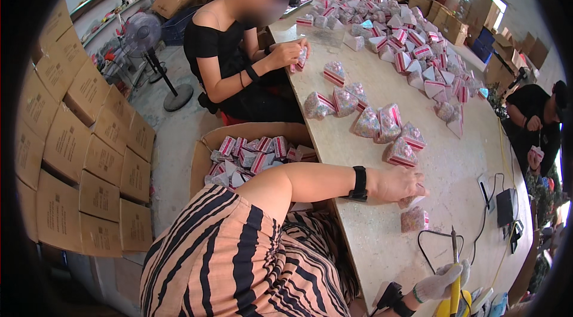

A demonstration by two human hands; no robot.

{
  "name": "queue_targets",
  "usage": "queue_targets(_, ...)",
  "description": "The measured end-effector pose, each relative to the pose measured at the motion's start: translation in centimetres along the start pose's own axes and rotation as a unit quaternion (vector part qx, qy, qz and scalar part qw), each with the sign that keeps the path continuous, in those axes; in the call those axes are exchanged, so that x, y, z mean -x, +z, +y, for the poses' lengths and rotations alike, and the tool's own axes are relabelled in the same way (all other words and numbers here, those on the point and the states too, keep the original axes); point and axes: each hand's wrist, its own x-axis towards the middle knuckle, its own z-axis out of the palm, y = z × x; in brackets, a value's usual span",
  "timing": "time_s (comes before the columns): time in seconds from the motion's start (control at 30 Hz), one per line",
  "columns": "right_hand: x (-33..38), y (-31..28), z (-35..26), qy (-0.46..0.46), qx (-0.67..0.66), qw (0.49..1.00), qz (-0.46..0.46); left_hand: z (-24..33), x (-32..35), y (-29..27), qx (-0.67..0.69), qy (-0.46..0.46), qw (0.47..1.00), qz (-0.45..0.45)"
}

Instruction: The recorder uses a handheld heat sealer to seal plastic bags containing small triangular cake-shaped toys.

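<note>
My left hand, with a black band at the wrist, is closed over a small wedge-shaped package on the table, and its fingers partly cover it. Just nearer to me lies another wedge-shaped package with speckled sides and a pink-and-white end. In a white glove, my right hand grips a soldering iron by its yellow handle, its thin metal tip pointing up and away from me. Several more wedge packages form a loose row beyond my left hand.
A large heap of wedge packages covers the table's far part. An open carton of them stands beside me at left. A co-worker handles one across the corner; another person sits at right. Black cables and a black box lie at right.
</note>
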Motion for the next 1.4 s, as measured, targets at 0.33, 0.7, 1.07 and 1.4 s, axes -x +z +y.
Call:
queue_targets(0.33,0.4,0.2,0.1,0.007,-0.011,1.0,-0.015,-0.4,-0.6,-0.1,-0.074,-0.023,0.997,-0.023)
queue_targets(0.7,0.3,-0.6,0.8,0.002,-0.045,0.999,-0.007,-2.8,0.1,1.9,-0.041,0.054,0.998,0.011)
queue_targets(1.07,2.8,1.8,-2.5,0.101,-0.165,0.976,-0.1,-1.6,2.5,0.5,0.509,-0.377,0.774,-0.003)
queue_targets(1.4,4.7,1.8,-1.5,0.068,-0.129,0.966,-0.215,0.3,3.2,0.9,0.548,-0.392,0.737,0.063)
